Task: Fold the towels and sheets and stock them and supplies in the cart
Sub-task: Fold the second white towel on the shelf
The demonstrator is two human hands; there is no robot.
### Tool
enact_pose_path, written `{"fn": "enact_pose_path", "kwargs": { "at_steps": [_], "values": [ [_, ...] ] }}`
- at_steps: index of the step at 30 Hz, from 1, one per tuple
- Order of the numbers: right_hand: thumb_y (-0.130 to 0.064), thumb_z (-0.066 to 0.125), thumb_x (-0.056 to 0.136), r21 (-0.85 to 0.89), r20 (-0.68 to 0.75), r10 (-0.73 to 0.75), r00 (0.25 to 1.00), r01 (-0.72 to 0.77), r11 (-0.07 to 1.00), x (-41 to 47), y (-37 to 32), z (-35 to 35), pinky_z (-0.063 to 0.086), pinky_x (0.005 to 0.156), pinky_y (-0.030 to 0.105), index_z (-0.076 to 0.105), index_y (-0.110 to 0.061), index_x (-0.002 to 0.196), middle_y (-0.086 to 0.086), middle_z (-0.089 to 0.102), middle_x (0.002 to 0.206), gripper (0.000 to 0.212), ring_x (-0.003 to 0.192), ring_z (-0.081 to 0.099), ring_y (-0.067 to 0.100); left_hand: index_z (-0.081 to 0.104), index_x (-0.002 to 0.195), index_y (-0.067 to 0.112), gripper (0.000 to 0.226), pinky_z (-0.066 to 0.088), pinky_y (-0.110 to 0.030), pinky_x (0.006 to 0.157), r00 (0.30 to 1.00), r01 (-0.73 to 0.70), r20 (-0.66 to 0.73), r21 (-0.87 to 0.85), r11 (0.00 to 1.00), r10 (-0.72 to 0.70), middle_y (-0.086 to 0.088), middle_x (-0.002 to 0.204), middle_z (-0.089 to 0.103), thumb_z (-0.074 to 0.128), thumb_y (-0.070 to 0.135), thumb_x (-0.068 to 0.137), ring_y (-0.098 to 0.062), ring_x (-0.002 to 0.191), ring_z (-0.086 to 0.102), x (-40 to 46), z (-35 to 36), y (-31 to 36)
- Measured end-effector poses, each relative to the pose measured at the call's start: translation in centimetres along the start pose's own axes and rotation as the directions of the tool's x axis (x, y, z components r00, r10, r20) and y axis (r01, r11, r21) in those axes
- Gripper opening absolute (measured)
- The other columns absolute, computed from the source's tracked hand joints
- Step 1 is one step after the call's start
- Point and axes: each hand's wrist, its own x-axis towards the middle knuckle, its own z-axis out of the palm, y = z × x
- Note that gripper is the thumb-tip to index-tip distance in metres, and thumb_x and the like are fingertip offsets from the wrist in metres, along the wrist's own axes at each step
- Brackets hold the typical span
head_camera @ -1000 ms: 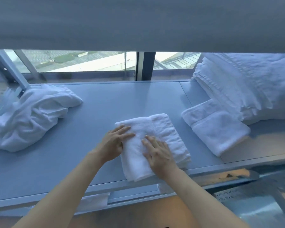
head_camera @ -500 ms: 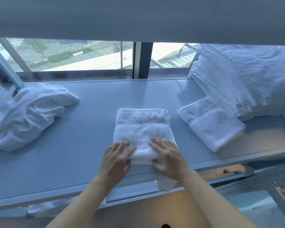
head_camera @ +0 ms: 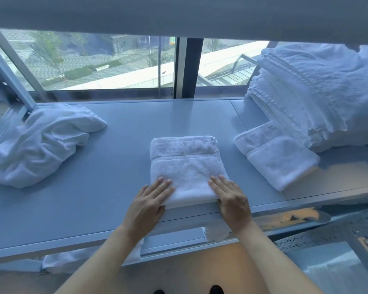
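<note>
A folded white towel lies square on the grey shelf, near its front edge. My left hand rests flat on the towel's near left corner, fingers straight. At the near right corner lies my right hand, its fingers flat on top and its thumb at the towel's front edge. A second folded towel sits just to the right. Crumpled white linen is heaped at the left end of the shelf.
A tall stack of folded white linen fills the shelf's right end. A window with a dark post runs behind the shelf. An upper shelf overhangs. More white cloth shows on a lower level.
The towel has been turned from a slant to lie square with the shelf. Both hands slid from its middle back to its near corners.
</note>
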Motion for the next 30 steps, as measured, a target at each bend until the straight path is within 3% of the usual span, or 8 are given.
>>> {"fn": "enact_pose_path", "kwargs": {
  "at_steps": [7,12,15,18,21,23,26,30],
  "values": [
    [0.018,0.062,0.072,0.011,0.114,-0.06,0.992,0.059,0.998,-0.4,1.9,-1.2,0.045,0.111,0.05,0.063,-0.015,0.141,0.0,0.057,0.149,0.076,0.142,0.05,0.026,0.062,0.142,0.018,0.058,0.048,-0.049,0.109,0.996,0.088,0.005,-0.075,0.993,-0.087,0.007,0.155,0.05,0.053,0.004,0.087,-0.021,0.149,0.039,-0.3,0.1,0.5],
    [-0.004,0.054,0.081,0.125,0.177,-0.029,0.984,0.007,0.992,-1.4,3.6,-3.5,0.036,0.117,0.044,0.062,-0.016,0.142,-0.001,0.05,0.156,0.063,0.149,0.04,0.021,0.061,0.143,0.017,0.053,0.041,-0.048,0.116,0.989,0.148,0.015,-0.135,0.98,-0.147,0.007,0.156,0.048,0.05,0.018,0.091,-0.018,0.152,0.035,-0.6,0.6,1.0],
    [-0.005,0.052,0.082,0.119,0.105,0.061,0.993,-0.073,0.99,-0.9,6.8,-5.5,0.038,0.116,0.046,0.06,-0.01,0.142,0.006,0.052,0.154,0.06,0.147,0.043,0.024,0.071,0.121,0.017,0.04,0.042,-0.045,0.111,0.985,0.155,-0.071,-0.063,0.986,-0.159,0.003,0.145,0.061,0.053,0.037,0.092,-0.022,0.142,0.049,-0.1,1.0,2.3],
    [-0.011,0.058,0.088,0.041,0.071,0.178,0.982,-0.181,0.983,1.1,11.3,-7.1,0.039,0.113,0.049,0.057,-0.007,0.144,0.011,0.05,0.155,0.056,0.146,0.043,0.031,0.067,0.097,0.018,0.026,0.043,-0.046,0.106,0.977,0.135,-0.161,-0.03,0.99,-0.139,0.0,0.13,0.066,0.049,0.037,0.095,-0.026,0.127,0.057,1.7,1.3,4.3],
    [-0.021,0.062,0.096,-0.054,0.211,0.243,0.947,-0.237,0.97,3.4,14.7,-7.0,0.031,0.114,0.047,0.046,-0.012,0.153,0.007,0.037,0.163,0.06,0.152,0.031,0.031,0.064,0.131,0.02,0.048,0.032,-0.056,0.116,0.99,0.137,0.01,0.009,0.99,-0.137,-0.002,0.149,0.054,0.04,0.045,0.097,-0.027,0.142,0.045,3.9,2.4,6.6],
    [-0.029,0.058,0.099,-0.102,0.31,0.236,0.921,-0.215,0.971,4.3,16.2,-6.3,0.027,0.117,0.046,0.039,-0.015,0.156,0.004,0.029,0.167,0.062,0.155,0.024,0.029,0.048,0.151,0.03,0.063,0.018,-0.059,0.123,0.969,0.175,0.162,0.082,0.981,-0.186,0.005,0.165,0.035,0.026,0.055,0.098,-0.023,0.155,0.025,5.1,3.3,8.0],
    [-0.034,0.055,0.1,-0.107,0.344,0.229,0.911,-0.204,0.973,5.2,18.1,-5.9,0.026,0.118,0.047,0.036,-0.017,0.158,0.003,0.026,0.169,0.063,0.155,0.022,0.029,0.031,0.158,0.044,0.066,0.005,-0.06,0.124,0.947,0.206,0.22,0.148,0.967,-0.236,0.014,0.17,0.016,0.015,0.063,0.097,-0.017,0.159,0.006,6.2,4.8,9.1],
    [-0.043,0.051,0.101,-0.076,0.366,0.269,0.891,-0.259,0.963,5.4,20.5,-5.9,0.022,0.122,0.05,0.032,-0.022,0.16,0.0,0.021,0.17,0.065,0.157,0.017,0.023,0.03,0.157,0.047,0.063,0.001,-0.057,0.125,0.936,0.26,0.196,0.172,0.95,-0.292,0.017,0.17,0.016,0.016,0.065,0.098,-0.015,0.159,0.005,7.2,6.1,10.1]
  ]
}}
